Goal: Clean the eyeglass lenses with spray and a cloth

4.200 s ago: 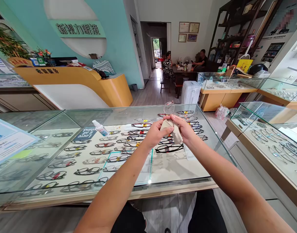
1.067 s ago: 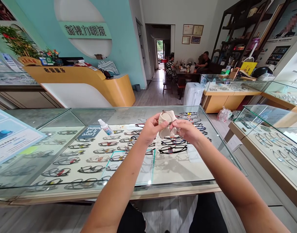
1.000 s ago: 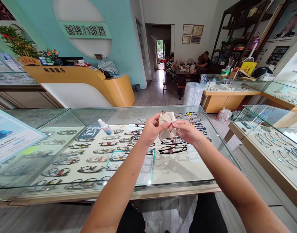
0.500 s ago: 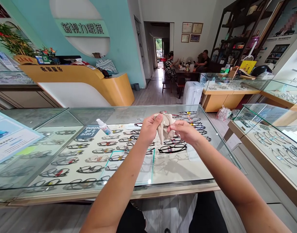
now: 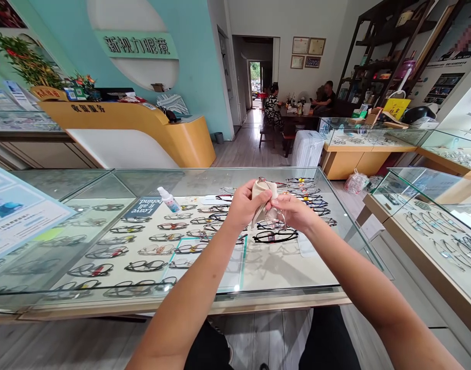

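Note:
Above the glass display case (image 5: 281, 280), my left hand (image 5: 247, 204) is closed on a beige cleaning cloth (image 5: 258, 205), its thumb pressing the folds. My right hand (image 5: 296, 210) pinches a pair of thin-framed eyeglasses (image 5: 276, 218) close beside the left fingers. Part of the frame is covered by the cloth and the fingers. Under the glass lie rows of spectacle frames, with a black pair (image 5: 276, 236) just below my hands. A white spray bottle (image 5: 168, 199) stands on the case to the left, next to a dark blue printed card (image 5: 143, 207).
A slanted printed sign (image 5: 23, 210) occupies the left of the case. Another glass case (image 5: 431, 246) stands to the right. Beyond are a yellow counter (image 5: 189, 139), a white suitcase (image 5: 307, 149) and two people seated at a table (image 5: 297, 114).
My left thumb has shifted down and right over the cloth, which is now bunched nearer the right fingers. The whole view has moved slightly.

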